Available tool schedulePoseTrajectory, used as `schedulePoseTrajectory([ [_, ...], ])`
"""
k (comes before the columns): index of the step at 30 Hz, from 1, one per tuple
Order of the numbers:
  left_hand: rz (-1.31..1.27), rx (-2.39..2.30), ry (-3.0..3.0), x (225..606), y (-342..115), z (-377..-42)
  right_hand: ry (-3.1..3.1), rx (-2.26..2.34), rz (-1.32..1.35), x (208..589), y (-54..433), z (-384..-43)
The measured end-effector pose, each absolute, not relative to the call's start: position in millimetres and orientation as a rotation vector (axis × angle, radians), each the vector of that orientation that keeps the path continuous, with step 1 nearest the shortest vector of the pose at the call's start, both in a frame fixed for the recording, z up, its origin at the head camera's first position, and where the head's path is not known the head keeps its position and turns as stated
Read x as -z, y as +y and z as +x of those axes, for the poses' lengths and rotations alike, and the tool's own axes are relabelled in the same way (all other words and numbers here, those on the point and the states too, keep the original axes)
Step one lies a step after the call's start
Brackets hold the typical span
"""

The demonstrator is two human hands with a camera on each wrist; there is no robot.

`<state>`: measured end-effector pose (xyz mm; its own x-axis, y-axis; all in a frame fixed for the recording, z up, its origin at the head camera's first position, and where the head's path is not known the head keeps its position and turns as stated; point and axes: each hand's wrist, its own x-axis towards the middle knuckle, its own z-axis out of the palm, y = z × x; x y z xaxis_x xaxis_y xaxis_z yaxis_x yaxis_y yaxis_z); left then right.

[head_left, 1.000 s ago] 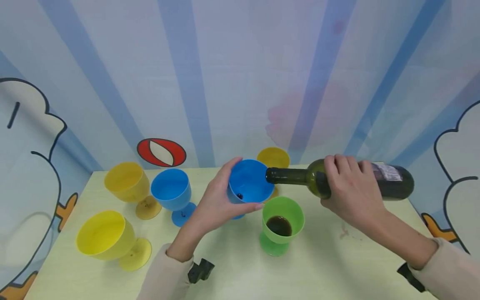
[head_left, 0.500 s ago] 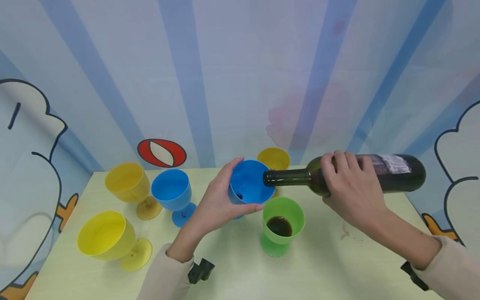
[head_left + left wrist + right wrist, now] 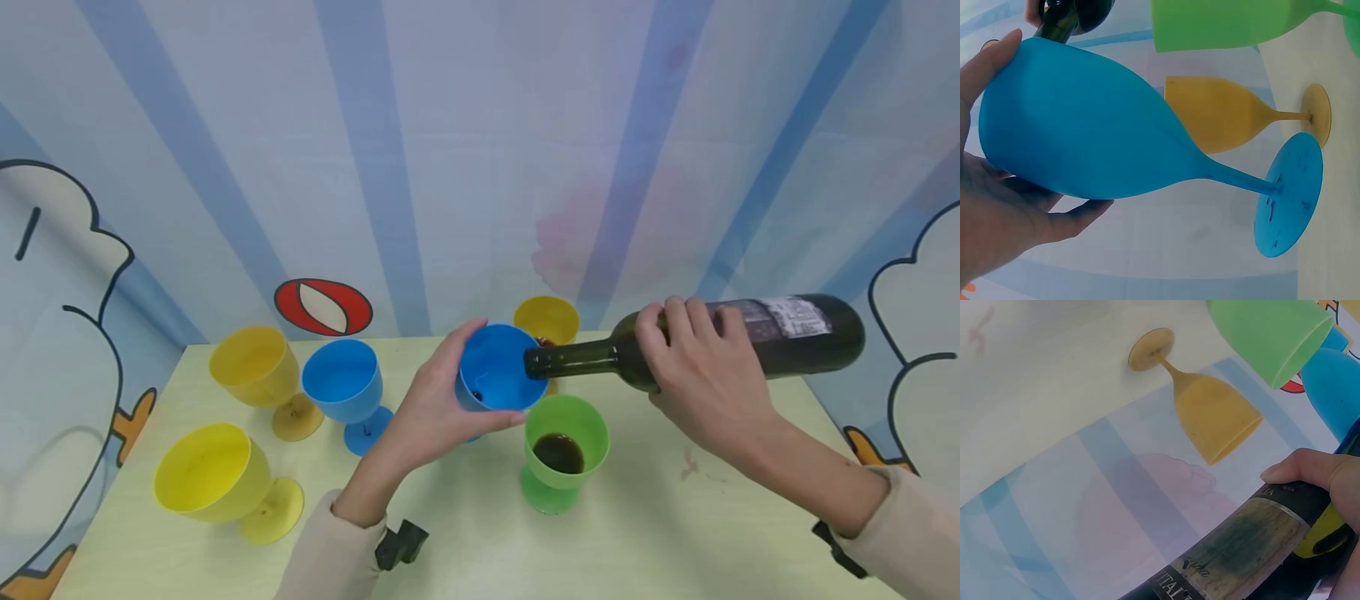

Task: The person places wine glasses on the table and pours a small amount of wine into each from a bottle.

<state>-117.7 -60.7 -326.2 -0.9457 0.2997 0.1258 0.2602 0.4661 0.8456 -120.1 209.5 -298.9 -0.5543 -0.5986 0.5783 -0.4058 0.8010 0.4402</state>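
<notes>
My left hand (image 3: 435, 400) grips the bowl of a blue goblet (image 3: 1085, 119), thumb on one side and fingers on the other. In the left wrist view the goblet leans, and its foot appears raised off the table. A small dark spot shows inside the bowl. My right hand (image 3: 708, 379) holds a dark green wine bottle (image 3: 787, 333) around its upper body. The bottle lies nearly level with its base slightly higher, and its mouth is over the blue goblet's right rim. Just in front, a green goblet (image 3: 566, 421) stands with dark liquid in it.
Behind the held goblet stands an orange-yellow goblet (image 3: 546, 317) with something dark red inside, partly hidden. On the left are another blue goblet (image 3: 343, 379), an orange-yellow goblet (image 3: 255, 367) and a yellow goblet (image 3: 210, 471). A printed curtain (image 3: 480, 167) backs the table (image 3: 637, 533).
The bottle's base has risen and shifted right, while its mouth has dipped slightly left and down over the blue goblet. My left hand and the goblet have hardly moved.
</notes>
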Motion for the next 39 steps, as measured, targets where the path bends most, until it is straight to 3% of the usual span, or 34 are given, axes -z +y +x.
schedulePoseTrajectory([
  [39, 0.487, -1.493, 2.667, 333.9, -60.2, -115.7, -2.236, 0.433, 0.755, 298.6, 208.5, -118.0],
])
